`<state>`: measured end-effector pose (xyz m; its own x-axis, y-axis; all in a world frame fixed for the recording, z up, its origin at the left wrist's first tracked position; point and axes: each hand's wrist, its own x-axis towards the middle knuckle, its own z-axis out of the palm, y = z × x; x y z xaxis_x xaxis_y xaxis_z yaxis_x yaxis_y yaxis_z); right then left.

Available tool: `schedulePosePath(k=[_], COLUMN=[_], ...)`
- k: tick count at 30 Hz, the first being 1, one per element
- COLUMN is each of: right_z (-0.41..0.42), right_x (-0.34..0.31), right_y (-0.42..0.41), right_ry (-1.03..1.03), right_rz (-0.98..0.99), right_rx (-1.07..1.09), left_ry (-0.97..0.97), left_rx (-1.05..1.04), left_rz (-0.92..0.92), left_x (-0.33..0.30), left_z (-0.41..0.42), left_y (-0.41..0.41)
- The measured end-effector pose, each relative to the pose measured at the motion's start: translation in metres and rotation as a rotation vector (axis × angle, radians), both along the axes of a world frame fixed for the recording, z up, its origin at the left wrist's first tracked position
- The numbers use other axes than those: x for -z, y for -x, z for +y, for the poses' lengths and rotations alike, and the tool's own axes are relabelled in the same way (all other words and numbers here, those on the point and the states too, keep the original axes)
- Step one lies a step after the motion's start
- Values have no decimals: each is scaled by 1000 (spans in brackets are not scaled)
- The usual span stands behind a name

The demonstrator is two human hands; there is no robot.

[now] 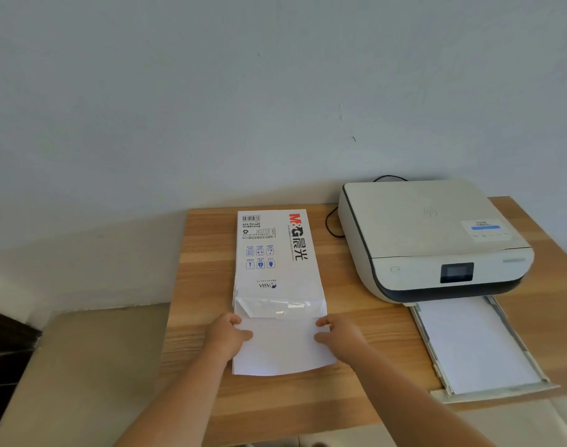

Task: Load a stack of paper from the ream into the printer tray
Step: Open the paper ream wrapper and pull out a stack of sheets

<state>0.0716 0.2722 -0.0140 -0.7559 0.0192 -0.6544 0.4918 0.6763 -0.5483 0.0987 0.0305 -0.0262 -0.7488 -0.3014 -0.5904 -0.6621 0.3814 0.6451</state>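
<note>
Wood-grain table (356, 366), hands (225, 335) (338, 333) gripping flat white paper stack (282, 350)

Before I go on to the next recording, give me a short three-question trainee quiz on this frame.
1. True or false: the printer tray is pulled out and already holds white paper.
2. Which hand grips which side of the paper stack sticking out of the ream?
3. Multiple choice: the printer stands (A) left of the ream, (B) right of the ream, (C) on top of the ream.

Key:
1. True.
2. The left hand grips the stack's left edge, the right hand its right edge, both just below the ream's open end.
3. B.
</note>
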Motion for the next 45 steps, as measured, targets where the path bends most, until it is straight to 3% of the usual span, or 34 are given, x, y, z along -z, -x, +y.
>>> schedulePosePath(k=[11,20,34,45], right_z=[9,24,35,30], right_x=[16,2,-43,-82], right_y=[5,-12,-51,-90], right_ry=[58,164,220,173], right_rz=[44,-36,-117,-30], right_rx=[-37,-31,-51,22], left_ry=[88,105,-38,-95], left_rx=[-36,-95,-92,-56], left_rz=[19,-5,12,147], left_x=[-11,-29,-63,-89], left_z=[15,26,25,10], left_y=[-9,-33,-73,-109])
